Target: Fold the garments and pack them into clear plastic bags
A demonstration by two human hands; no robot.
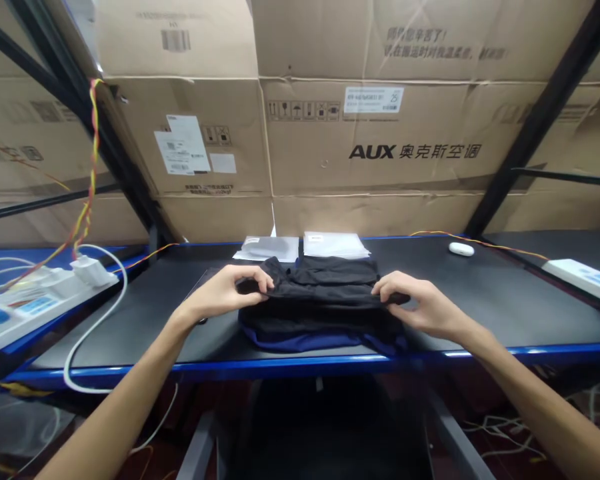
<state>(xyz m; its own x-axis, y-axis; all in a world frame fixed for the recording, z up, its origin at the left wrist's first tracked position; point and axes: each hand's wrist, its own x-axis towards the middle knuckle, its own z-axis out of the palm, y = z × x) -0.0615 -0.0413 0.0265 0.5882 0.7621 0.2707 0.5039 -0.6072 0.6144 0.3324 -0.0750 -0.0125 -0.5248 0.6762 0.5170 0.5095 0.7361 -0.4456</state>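
A folded black cloth garment [325,313] with dark blue parts along its near side lies by the front edge of the table. My left hand [235,288] pinches the garment's upper layer at its left side. At the right side, my right hand [417,303] pinches the same layer between thumb and fingers. A strip of black fabric is drawn across between the two hands. Just behind the garment lie two white packets [270,249], side by side. What exact kind of garment it is, I cannot tell.
The dark tabletop [485,300] has a blue edge. A power strip [45,300] with plugs and a white cable [123,287] stand left; another power strip [587,277] is right. A small white case [461,249] lies back right. Cardboard [380,180] walls the back, between black posts.
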